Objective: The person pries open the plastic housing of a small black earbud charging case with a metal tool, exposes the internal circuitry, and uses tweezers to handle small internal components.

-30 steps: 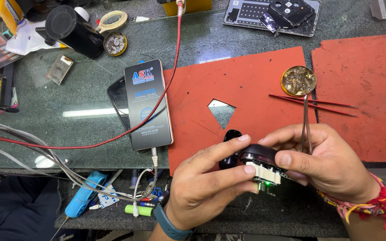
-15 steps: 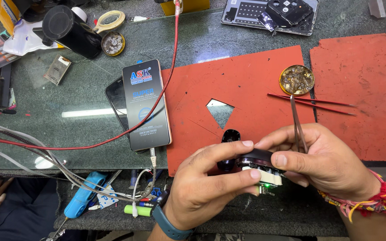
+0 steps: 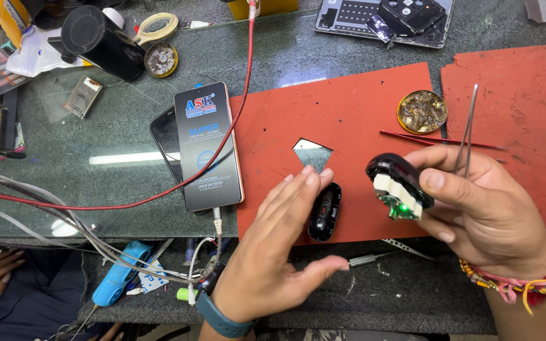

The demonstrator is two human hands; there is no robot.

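The right hand (image 3: pixel 485 211) is holding a small black oval plastic device with white blocks and a green circuit board showing (image 3: pixel 399 187), gripped between the thumb and the fingers, and a tiny green light is glowing at its lower end. The same hand is also keeping thin steel tweezers (image 3: pixel 466 129), which are pointing toward 12 o'clock. The left hand (image 3: pixel 276 243) is holding nothing; its fingers are stretched flat and wide, and the fingertips are hovering just beside a black oval plastic shell half (image 3: pixel 324 211), which is lying at 3 o'clock from them.

The opened device is looking light and stiff but fragile, because the board is bare; I judge that the smooth black rim is the safe place to hold it, not the green board. The shell half is probably slippery and easy to push away.

The shell half is lying close to the near edge of a red rubber work mat with a cut-out hole (image 3: pixel 349 120), on the green glass tabletop (image 3: pixel 96 136). At 12 o'clock from the right hand, a round brass tin of shiny scraps (image 3: pixel 422 112) is sitting. At 9 o'clock from the left hand, a dark smartphone with a red cable across it (image 3: pixel 208 145) is lying, and tangled wires are narrowing the room there. Toward 1 o'clock, the mat is more open.
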